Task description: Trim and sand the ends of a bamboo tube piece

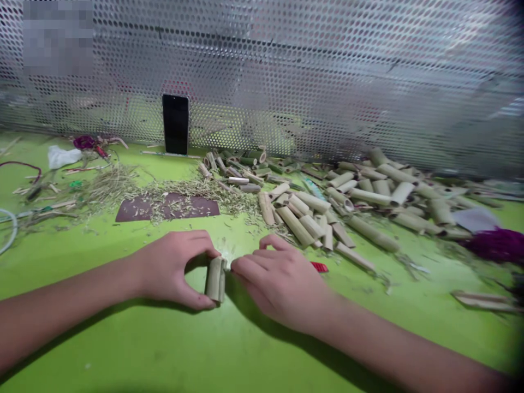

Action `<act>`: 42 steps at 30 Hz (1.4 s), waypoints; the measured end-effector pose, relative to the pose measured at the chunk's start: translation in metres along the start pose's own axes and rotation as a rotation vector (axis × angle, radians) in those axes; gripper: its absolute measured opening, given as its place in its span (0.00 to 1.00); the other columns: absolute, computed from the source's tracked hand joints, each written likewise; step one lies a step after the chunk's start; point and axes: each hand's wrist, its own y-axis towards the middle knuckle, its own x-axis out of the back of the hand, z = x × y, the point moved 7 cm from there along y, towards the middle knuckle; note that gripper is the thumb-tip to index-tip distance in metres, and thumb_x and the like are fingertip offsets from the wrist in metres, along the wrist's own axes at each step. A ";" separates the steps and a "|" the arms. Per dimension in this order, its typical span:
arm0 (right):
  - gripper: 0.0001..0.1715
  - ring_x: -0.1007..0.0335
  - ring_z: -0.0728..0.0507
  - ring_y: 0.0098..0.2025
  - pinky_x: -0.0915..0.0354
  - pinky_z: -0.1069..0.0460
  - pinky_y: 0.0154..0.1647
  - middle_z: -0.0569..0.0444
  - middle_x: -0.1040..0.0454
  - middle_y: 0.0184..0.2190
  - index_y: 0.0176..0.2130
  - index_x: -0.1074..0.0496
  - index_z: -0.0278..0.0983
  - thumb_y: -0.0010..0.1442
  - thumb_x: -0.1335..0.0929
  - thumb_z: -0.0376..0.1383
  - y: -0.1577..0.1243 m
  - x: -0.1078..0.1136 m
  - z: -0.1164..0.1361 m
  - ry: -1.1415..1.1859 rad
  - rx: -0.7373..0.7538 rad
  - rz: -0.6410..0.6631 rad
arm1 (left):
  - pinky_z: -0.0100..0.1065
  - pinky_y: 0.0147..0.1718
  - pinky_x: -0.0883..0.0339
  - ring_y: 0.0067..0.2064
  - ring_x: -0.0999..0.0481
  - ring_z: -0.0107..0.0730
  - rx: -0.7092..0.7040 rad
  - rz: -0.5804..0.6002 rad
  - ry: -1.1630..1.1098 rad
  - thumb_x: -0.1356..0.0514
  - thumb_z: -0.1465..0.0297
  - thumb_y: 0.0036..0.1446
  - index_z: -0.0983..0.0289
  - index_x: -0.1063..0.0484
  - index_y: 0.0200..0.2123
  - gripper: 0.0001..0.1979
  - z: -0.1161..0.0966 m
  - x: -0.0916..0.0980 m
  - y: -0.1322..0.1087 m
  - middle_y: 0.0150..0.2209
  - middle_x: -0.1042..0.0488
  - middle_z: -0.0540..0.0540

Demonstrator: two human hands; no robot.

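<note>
My left hand [180, 270] pinches a short bamboo piece [213, 281] between thumb and fingertips, one at each end, just above the green table. The piece looks split along its right side. To its right, my right hand [282, 281] is closed around a slim tool, apparently a red-handled craft knife [319, 267]. The red end sticks out behind the hand, while the fingers hide most of it. Its dark tip is at the right edge of the bamboo; whether it touches cannot be told.
Bamboo tube pieces [380, 188] lie heaped at the back right, with more in the middle. Shavings cover a brown sandpaper strip [167, 207] on the green table [164, 349]. A phone [176, 124] leans on the perforated metal panel [286, 65]. Purple string [497, 245] lies right.
</note>
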 end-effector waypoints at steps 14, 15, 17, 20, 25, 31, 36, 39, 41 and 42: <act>0.11 0.36 0.51 0.22 0.47 0.51 0.42 0.62 0.27 0.21 0.31 0.30 0.38 0.62 0.36 0.25 0.001 -0.001 0.000 0.017 -0.010 0.028 | 0.34 0.35 0.34 0.36 0.29 0.35 0.005 0.002 0.000 0.29 0.62 0.46 0.63 0.25 0.41 0.19 0.000 -0.001 0.000 0.37 0.27 0.52; 0.11 0.37 0.51 0.22 0.47 0.51 0.42 0.62 0.27 0.21 0.30 0.31 0.38 0.62 0.35 0.25 0.001 -0.001 0.001 0.018 -0.002 0.027 | 0.34 0.36 0.34 0.36 0.29 0.35 0.005 0.002 0.003 0.29 0.62 0.46 0.63 0.25 0.41 0.19 0.000 -0.001 -0.001 0.37 0.27 0.52; 0.11 0.37 0.51 0.22 0.47 0.51 0.43 0.62 0.27 0.21 0.31 0.30 0.38 0.62 0.35 0.25 0.001 0.000 0.000 0.002 -0.008 0.009 | 0.33 0.35 0.34 0.35 0.29 0.35 0.004 0.006 0.004 0.29 0.61 0.46 0.62 0.25 0.41 0.19 0.001 -0.001 -0.001 0.37 0.28 0.52; 0.11 0.37 0.50 0.22 0.47 0.50 0.43 0.61 0.27 0.21 0.31 0.30 0.38 0.63 0.36 0.25 0.001 0.000 -0.002 -0.003 -0.022 0.010 | 0.33 0.34 0.34 0.35 0.29 0.35 0.003 0.002 0.001 0.29 0.61 0.46 0.62 0.25 0.41 0.19 0.002 -0.001 -0.001 0.37 0.27 0.52; 0.12 0.38 0.50 0.22 0.47 0.50 0.43 0.60 0.27 0.21 0.31 0.29 0.37 0.64 0.36 0.26 0.001 0.000 -0.004 -0.004 -0.027 0.001 | 0.33 0.35 0.34 0.35 0.29 0.35 0.000 -0.001 0.005 0.28 0.62 0.46 0.62 0.25 0.41 0.19 0.001 -0.001 0.000 0.36 0.28 0.51; 0.12 0.39 0.50 0.22 0.47 0.50 0.43 0.61 0.27 0.21 0.31 0.30 0.37 0.63 0.36 0.25 0.001 0.000 -0.002 -0.002 -0.016 0.001 | 0.33 0.34 0.36 0.35 0.30 0.35 0.009 0.004 -0.012 0.28 0.62 0.46 0.63 0.25 0.40 0.20 0.001 -0.001 0.001 0.36 0.28 0.51; 0.12 0.39 0.50 0.22 0.48 0.51 0.40 0.61 0.28 0.21 0.31 0.30 0.38 0.63 0.37 0.25 -0.002 -0.002 0.003 0.033 0.003 -0.004 | 0.34 0.35 0.35 0.36 0.30 0.36 0.018 0.013 -0.020 0.28 0.63 0.45 0.63 0.26 0.40 0.19 0.001 -0.002 0.001 0.37 0.28 0.52; 0.11 0.38 0.50 0.22 0.48 0.50 0.41 0.61 0.27 0.21 0.32 0.30 0.37 0.63 0.36 0.25 -0.002 0.000 0.001 0.013 -0.022 -0.018 | 0.35 0.35 0.35 0.36 0.30 0.37 0.012 0.017 -0.017 0.28 0.63 0.45 0.63 0.26 0.40 0.19 0.001 -0.002 0.000 0.37 0.28 0.52; 0.11 0.39 0.50 0.21 0.47 0.50 0.41 0.62 0.27 0.21 0.31 0.30 0.37 0.62 0.36 0.24 -0.001 0.000 0.001 0.020 -0.020 -0.008 | 0.35 0.35 0.35 0.36 0.30 0.36 0.014 0.017 -0.017 0.28 0.63 0.46 0.63 0.26 0.40 0.19 0.002 -0.002 0.000 0.37 0.28 0.52; 0.12 0.39 0.50 0.21 0.47 0.51 0.40 0.62 0.28 0.21 0.31 0.30 0.38 0.62 0.36 0.25 -0.001 -0.001 0.002 0.035 -0.006 0.004 | 0.35 0.36 0.35 0.36 0.30 0.36 0.014 0.016 -0.019 0.28 0.63 0.45 0.63 0.26 0.40 0.19 0.002 -0.002 0.000 0.37 0.28 0.52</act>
